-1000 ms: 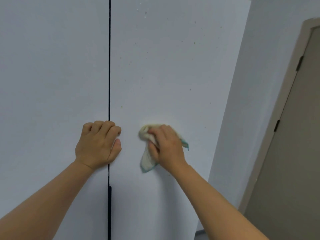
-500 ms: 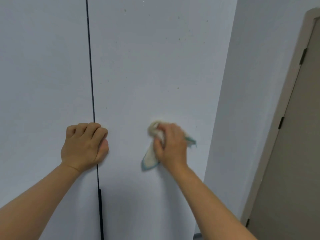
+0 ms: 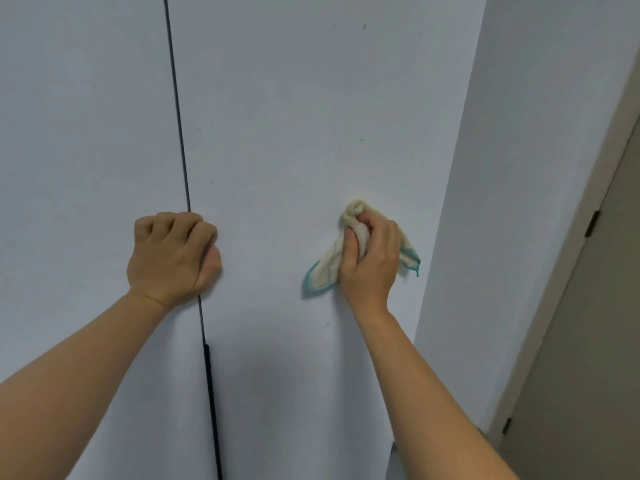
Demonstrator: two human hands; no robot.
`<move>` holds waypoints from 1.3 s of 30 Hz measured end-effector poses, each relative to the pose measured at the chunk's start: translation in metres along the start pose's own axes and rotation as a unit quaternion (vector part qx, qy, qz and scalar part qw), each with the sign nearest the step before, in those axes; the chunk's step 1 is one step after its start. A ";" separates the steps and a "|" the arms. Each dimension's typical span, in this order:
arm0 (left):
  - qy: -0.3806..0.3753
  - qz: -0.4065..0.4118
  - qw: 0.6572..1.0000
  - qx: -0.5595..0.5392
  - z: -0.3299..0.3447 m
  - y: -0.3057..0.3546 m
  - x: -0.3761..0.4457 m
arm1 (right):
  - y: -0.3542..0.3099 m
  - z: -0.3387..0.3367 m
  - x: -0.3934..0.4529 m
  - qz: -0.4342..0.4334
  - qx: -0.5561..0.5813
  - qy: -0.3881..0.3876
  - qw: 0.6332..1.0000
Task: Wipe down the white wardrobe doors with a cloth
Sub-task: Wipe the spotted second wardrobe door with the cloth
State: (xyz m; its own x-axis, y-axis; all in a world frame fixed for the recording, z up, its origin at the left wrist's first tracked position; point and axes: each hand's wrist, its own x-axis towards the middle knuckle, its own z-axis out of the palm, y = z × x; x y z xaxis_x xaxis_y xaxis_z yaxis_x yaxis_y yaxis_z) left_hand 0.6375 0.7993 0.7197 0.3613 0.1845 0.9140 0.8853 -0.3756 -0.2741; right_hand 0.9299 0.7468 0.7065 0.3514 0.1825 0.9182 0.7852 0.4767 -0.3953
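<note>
Counts: two doors, two hands, one cloth

Two flat white wardrobe doors, a left one [image 3: 86, 150] and a right one [image 3: 311, 116], are showing; two bare hands, left [image 3: 173, 258] and right [image 3: 372, 261], are showing; one cream teal-edged cloth [image 3: 329, 268]; one beige room door [image 3: 588, 341].

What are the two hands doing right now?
Left hand: fingers curled into a fist, holding nothing, resting against the wardrobe doors at the seam.
Right hand: gripping the cloth against the door.

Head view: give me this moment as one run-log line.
right hand: grips cream cloth, pressed to right wardrobe door | left hand: fist on door seam | specks above cloth
</note>
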 end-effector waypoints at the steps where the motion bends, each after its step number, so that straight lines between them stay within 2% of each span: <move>1: -0.012 0.000 1.000 0.000 -0.001 0.000 0.002 | 0.002 0.000 -0.006 0.001 0.001 -0.011 1.000; 5: -0.045 0.013 0.999 -0.019 -0.017 0.002 0.000 | 0.009 -0.014 -0.047 -0.025 -0.019 -0.105 0.994; 10: -0.095 0.179 0.978 -0.041 -0.015 0.053 0.014 | 0.028 -0.024 -0.126 -0.024 -0.056 -0.221 0.973; 17: -0.082 0.165 0.983 0.012 0.012 0.063 0.018 | 0.060 -0.033 -0.195 -0.021 -0.107 -0.280 0.954; 21: -0.078 0.169 0.982 0.017 0.018 0.065 0.010 | 0.056 -0.032 -0.230 0.037 -0.090 -0.270 0.958; 24: -0.066 0.171 0.983 0.013 0.020 0.063 0.010 | 0.044 -0.024 -0.216 0.009 -0.058 -0.256 0.965; 26: -0.072 0.171 0.983 0.008 0.021 0.063 0.010 | 0.023 -0.018 -0.186 -0.020 -0.030 -0.220 0.975; 29: -0.055 0.158 0.986 -0.024 0.021 0.065 0.008 | -0.011 0.004 -0.107 -0.086 -0.007 -0.123 0.989; 32: -0.016 0.116 0.990 -0.084 0.022 0.066 0.008 | -0.028 0.018 -0.040 -0.068 0.004 -0.061 0.996; 34: 0.018 0.095 0.990 -0.107 0.021 0.066 0.010 | -0.029 0.021 -0.032 -0.059 0.008 -0.044 0.997; 36: 0.044 0.084 0.988 -0.122 0.020 0.064 0.011 | -0.027 0.022 -0.058 -0.073 0.016 -0.064 0.995; 39: 0.055 0.071 0.988 -0.130 0.020 0.066 0.010 | -0.010 0.017 -0.143 -0.143 0.020 -0.198 0.969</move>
State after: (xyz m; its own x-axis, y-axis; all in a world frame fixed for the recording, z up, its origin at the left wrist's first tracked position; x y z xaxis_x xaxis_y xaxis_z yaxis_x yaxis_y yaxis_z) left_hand 0.7052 0.7947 0.7051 0.4300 0.0196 0.9026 0.7183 -0.6130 -0.3289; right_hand 0.8627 0.7306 0.5799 -0.1084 0.3500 0.9304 0.7985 0.5882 -0.1282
